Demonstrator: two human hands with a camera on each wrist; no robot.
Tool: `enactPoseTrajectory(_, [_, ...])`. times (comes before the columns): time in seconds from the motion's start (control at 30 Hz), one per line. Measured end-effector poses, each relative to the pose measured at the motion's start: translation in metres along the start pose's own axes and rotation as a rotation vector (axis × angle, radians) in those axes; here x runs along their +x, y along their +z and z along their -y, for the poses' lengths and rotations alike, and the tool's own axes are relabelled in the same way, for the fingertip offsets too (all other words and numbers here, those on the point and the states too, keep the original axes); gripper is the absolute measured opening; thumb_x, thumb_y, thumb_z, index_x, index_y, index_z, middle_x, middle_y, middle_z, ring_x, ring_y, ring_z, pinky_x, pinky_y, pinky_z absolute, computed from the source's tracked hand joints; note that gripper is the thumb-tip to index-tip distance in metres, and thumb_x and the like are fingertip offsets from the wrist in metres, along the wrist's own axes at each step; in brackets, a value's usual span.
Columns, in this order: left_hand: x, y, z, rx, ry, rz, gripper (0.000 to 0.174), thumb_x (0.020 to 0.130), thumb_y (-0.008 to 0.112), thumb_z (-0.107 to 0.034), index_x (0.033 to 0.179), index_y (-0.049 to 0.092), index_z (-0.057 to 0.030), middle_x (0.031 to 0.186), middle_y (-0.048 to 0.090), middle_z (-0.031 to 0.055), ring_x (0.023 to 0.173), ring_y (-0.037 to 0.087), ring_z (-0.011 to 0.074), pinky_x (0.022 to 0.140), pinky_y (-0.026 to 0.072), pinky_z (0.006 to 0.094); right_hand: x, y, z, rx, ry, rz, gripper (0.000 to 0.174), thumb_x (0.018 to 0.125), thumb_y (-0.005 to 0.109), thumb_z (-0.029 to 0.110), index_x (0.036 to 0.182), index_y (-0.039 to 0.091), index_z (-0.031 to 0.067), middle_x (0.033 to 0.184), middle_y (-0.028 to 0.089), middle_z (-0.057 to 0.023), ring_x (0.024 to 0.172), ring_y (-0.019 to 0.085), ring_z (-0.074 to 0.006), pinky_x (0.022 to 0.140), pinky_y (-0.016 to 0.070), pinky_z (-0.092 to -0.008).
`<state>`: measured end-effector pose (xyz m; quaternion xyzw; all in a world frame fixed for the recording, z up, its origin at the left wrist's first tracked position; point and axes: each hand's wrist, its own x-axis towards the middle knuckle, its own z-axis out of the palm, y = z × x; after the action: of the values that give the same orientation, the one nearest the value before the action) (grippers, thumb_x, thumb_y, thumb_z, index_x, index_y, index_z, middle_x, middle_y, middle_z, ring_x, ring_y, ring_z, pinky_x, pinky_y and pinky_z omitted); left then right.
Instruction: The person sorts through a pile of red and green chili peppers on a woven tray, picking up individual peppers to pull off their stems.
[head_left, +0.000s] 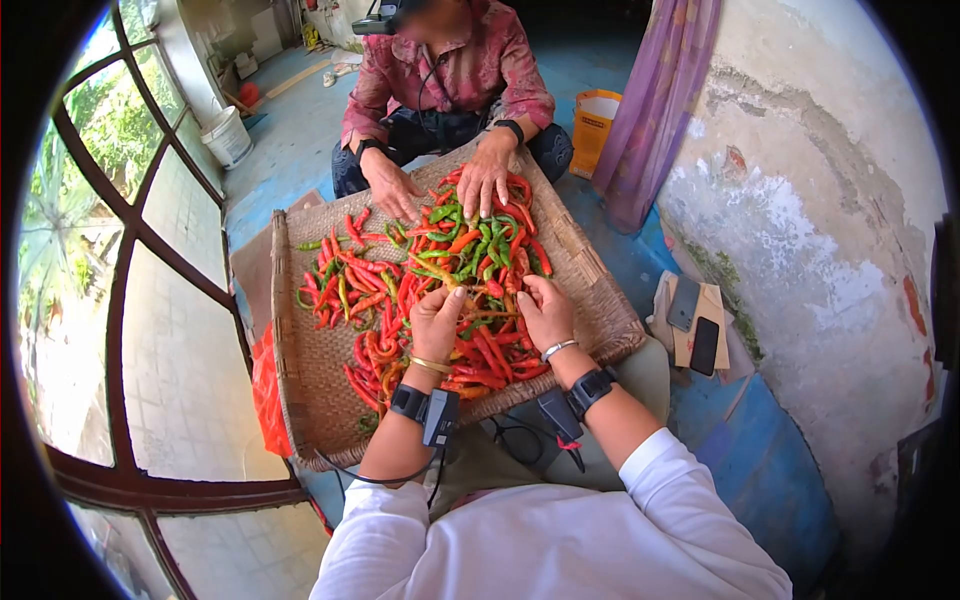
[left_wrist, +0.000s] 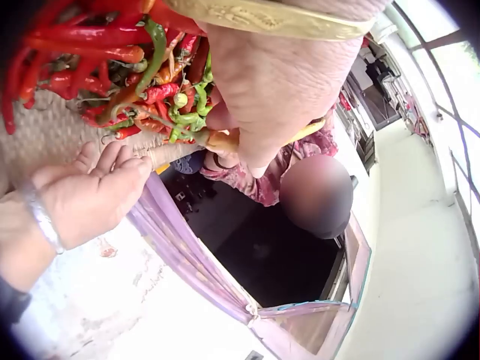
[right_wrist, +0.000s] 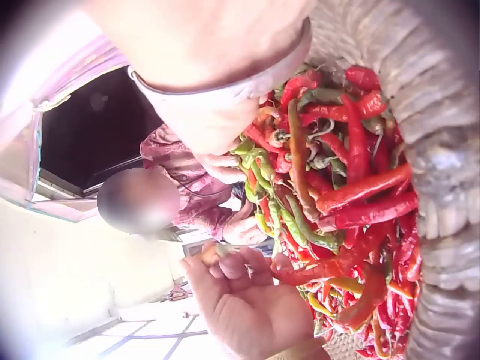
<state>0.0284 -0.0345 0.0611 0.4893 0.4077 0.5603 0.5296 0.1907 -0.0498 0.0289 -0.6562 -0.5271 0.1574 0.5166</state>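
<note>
My left hand (head_left: 436,322) pinches an orange-yellow chili pepper (left_wrist: 223,140) between thumb and fingers, above the heap. Just to its right is my right hand (head_left: 549,318), fingers loosely bent over the peppers; in the left wrist view its palm side shows nothing held. Beneath both hands spreads a heap of red chili peppers (right_wrist: 360,202), with green ones (head_left: 487,245) gathered near the middle. The heap lies in a shallow woven basket (head_left: 310,400). In the right wrist view the back of my right hand hides part of the peppers.
Opposite me sits a person in a pink patterned shirt (head_left: 510,65), both hands on the peppers at the basket's far side. Two phones (head_left: 705,345) lie on cardboard at the right. A red plastic bag (head_left: 265,395) hangs by the basket's left edge, near the window frame (head_left: 130,220).
</note>
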Motion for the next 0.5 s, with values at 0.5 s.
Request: enactPoseTrajectory(0.5, [0.005,-0.001,0.017,-0.281,-0.422,0.271,0.022,0.08,0.049,-0.022,0.068,0.054,-0.0042,0.06,0.054,0.0037,0.054,0.049,0.0113,0.054,0.0398,0.0233,-0.012,-0.011,0.032,0.095,-0.261,0.532,0.02,0.073,0.056,0.025,0.072,0.054,0.0055,0.059,0.052,-0.0128,0.057,0.052,-0.0303,0.049,0.0409,-0.0333])
